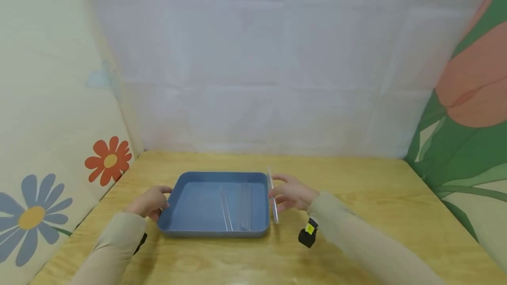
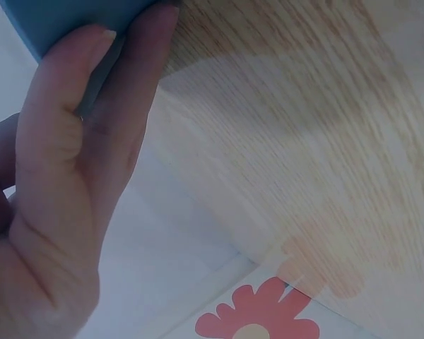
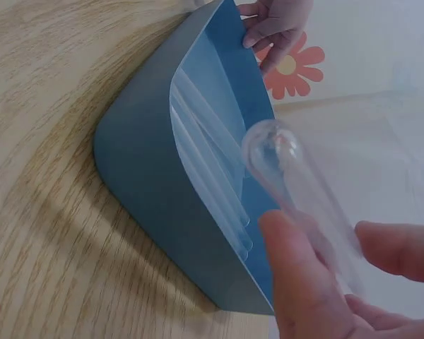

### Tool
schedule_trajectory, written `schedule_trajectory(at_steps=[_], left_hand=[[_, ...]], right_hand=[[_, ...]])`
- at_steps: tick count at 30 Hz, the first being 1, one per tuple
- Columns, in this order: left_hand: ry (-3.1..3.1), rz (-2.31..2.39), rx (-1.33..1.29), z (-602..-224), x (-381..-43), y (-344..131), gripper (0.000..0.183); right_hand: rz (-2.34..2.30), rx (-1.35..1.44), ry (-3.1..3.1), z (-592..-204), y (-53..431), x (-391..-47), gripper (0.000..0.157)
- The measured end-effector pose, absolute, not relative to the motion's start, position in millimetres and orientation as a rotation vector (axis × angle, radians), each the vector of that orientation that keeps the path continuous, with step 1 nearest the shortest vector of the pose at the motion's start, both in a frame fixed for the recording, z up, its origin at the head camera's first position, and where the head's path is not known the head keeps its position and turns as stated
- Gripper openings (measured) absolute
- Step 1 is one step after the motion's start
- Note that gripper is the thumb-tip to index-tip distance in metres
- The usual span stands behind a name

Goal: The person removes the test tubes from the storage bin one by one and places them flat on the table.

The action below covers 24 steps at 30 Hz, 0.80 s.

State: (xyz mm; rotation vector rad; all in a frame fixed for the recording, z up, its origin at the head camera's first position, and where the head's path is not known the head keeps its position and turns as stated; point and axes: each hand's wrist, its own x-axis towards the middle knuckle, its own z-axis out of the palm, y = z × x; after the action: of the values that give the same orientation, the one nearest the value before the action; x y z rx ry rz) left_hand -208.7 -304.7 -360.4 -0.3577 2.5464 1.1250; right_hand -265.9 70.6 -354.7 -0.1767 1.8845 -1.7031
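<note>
My right hand (image 1: 291,192) pinches a clear test tube (image 1: 274,199) beside the right wall of a blue tray (image 1: 215,234). In the right wrist view, the held tube (image 3: 304,180) is tilted, its rounded end pointing away from the fingers. Several more clear test tubes (image 1: 244,208) lie in the right half of the tray, roughly side by side, one (image 1: 225,210) slanted apart from the others. At the tray's left side, my left hand (image 1: 149,201) grips the edge; the left wrist view has its thumb (image 2: 60,92) and a finger against the blue wall.
The tray stands on a wood-grain table (image 1: 336,241). A white sheet (image 1: 253,78) hangs behind the table. Panels with painted flowers (image 1: 110,161) rise along the left and right sides. A black wrist camera (image 1: 307,234) hangs under the right cuff.
</note>
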Motion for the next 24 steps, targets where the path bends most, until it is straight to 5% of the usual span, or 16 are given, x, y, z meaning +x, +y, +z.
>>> schedule_trajectory(at_steps=[24], left_hand=[[2.516, 1.097, -0.369, -353, -210, -303, 0.055]], right_hand=[[-1.705, -0.118, 1.93, -350, 111, -268, 0.069]])
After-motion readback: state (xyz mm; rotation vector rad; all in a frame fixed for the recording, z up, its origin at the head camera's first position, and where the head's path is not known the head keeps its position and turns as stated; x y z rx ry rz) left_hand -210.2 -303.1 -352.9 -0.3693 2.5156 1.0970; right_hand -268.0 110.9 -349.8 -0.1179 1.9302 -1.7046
